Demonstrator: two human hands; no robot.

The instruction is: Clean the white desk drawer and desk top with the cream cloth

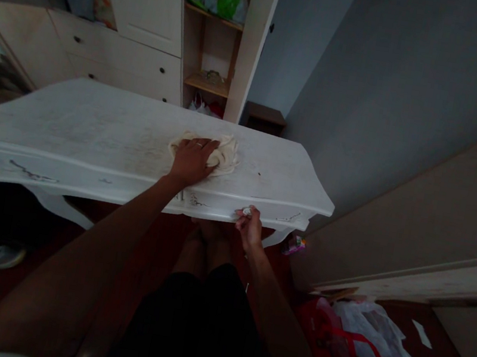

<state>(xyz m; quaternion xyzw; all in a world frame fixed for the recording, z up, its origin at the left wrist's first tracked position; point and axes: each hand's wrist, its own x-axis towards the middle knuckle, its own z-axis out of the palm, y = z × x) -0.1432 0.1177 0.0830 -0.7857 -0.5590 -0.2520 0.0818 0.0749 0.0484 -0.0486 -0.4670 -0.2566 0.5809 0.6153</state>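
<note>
Across that white worktop [278, 157], the left hand [191, 161] is lying outspread on a cream cloth [226, 155], while the right hand [251, 229] is pinching a drawer knob [246, 210], perhaps risking a jolt through stray tugging.

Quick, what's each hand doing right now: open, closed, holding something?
Left hand: open, laid on the cream cloth on the white tabletop.
Right hand: closed, fingertips on the white drawer knob.

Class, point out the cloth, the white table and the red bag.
Cloth [226, 157]: head view, its crumpled uncovered part.
White table [79, 123]: head view, left part of its top.
Red bag [326, 352]: head view, its body.
</note>
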